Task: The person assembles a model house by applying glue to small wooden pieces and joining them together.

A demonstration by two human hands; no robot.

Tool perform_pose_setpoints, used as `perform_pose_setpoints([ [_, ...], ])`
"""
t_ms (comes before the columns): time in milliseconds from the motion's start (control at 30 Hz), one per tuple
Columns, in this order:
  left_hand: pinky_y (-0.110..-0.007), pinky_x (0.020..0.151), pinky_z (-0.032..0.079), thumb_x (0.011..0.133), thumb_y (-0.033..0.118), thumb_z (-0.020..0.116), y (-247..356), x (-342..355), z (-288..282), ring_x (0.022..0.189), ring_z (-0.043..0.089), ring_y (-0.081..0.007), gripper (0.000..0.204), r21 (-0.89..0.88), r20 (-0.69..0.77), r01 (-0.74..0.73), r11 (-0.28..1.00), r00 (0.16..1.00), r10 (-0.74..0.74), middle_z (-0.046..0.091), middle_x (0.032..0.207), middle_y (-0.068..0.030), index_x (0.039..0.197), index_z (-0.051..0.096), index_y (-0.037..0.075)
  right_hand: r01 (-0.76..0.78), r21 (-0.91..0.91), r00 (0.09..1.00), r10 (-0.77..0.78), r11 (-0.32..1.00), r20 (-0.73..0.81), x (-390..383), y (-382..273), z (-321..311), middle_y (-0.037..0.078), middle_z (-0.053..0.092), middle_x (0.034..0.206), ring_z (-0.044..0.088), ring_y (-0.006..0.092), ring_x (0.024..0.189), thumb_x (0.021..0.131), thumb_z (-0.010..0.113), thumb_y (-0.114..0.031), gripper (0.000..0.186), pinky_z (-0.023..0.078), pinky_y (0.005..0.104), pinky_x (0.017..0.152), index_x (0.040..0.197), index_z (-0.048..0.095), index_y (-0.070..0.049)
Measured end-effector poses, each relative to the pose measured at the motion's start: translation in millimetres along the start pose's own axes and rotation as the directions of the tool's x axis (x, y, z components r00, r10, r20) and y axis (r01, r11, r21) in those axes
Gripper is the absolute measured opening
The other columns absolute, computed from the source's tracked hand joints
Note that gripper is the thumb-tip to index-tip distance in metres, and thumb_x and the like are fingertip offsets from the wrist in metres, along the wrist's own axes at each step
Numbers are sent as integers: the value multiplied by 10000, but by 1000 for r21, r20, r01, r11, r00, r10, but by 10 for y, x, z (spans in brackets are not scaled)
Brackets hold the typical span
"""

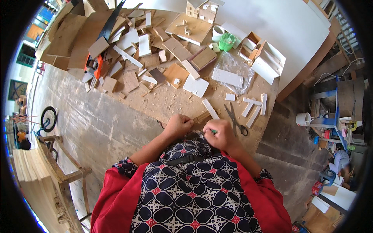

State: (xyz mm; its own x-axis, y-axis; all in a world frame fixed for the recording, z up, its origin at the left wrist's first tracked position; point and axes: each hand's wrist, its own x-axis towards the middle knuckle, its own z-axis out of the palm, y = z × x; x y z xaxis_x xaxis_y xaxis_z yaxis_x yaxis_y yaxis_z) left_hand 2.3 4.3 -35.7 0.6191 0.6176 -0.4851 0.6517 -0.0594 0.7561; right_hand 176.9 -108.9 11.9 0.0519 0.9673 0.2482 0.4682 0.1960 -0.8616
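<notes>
Red and patterned cloth, your shirt point(194, 194) bunches close to the near edge of the worktable point(155, 101), so tuck loose folds clear of your fingers. Your left hand point(178, 125) is curled, thumb against bent fingers; whether it pinches anything cannot be told from here. Your right hand point(219, 134) sits near it but apart, closed around a small green thing point(213, 132), mostly hidden and of unclear kind. Brown wood strips point(201, 116) lie just beyond, between your hands. This looks like close, fine work: brace your left wrist on the table edge, work the right in short, light moves, and aim anything sharp away from the left thumb. Past your right knuckles lies a white strip point(210, 109), with the scissors point(234, 119) beside it, points away from you; slide them outward so your wrist doesn't brush the handles. Leave the white pieces point(253, 115) grouped at the right. Farther off, let the wood scraps point(131, 81) and the orange-handled saw point(98, 64) stay well clear of your elbow room.
</notes>
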Motion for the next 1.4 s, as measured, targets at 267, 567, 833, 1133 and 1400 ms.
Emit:
perform_pose_setpoints([
  [267, -391, 577, 480, 817, 253, 588, 53, -1, -20, 534, 613, -235, 306, -37, 2, -25, 999, 1000, 26, 580, 594, -206, 763, 657, -41, -91, 54, 995, 94, 994, -42, 220, 138, 92, 178, 623, 684, 630, 333, 624, 777, 595, -78, 81, 470, 389, 557, 753, 608, -1],
  [567, -410, 581, 467, 807, 240, 590, 4, -27, 36, 546, 600, -318, 286, -67, -43, -53, 996, 998, 50, 552, 628, -248, 765, 643, -37, -87, -31, 996, 87, 996, 3, 160, 235, 224, 159, 623, 716, 618, 341, 653, 778, 610, -110, 81, 476, 404, 584, 758, 608, -31],
  [833, -416, 612, 479, 803, 235, 592, 86, -26, -2, 605, 628, -348, 272, -26, -28, -36, 999, 999, 35, 573, 670, -256, 781, 651, -30, -99, -14, 991, 98, 995, -90, 95, 203, 229, 154, 618, 700, 622, 326, 627, 774, 604, -78, 55, 471, 389, 554, 745, 599, -31],
  [1133, -414, 618, 482, 815, 217, 587, 18, -32, 28, 614, 632, -338, 254, -53, -19, -39, 998, 999, 38, 589, 683, -249, 789, 659, -25, -64, -52, 992, 58, 997, -112, 131, 159, 255, 153, 612, 692, 611, 338, 625, 765, 608, -71, 46, 471, 406, 554, 755, 589, -29],
  [1400, -417, 625, 487, 815, 221, 600, 20, -11, 10, 622, 638, -346, 258, -40, 9, -31, 999, 999, 32, 598, 678, -247, 803, 668, -28, -36, -41, 984, 29, 998, -178, 112, 149, 295, 153, 592, 669, 598, 339, 611, 767, 597, -61, 67, 466, 397, 549, 724, 568, -20],
])
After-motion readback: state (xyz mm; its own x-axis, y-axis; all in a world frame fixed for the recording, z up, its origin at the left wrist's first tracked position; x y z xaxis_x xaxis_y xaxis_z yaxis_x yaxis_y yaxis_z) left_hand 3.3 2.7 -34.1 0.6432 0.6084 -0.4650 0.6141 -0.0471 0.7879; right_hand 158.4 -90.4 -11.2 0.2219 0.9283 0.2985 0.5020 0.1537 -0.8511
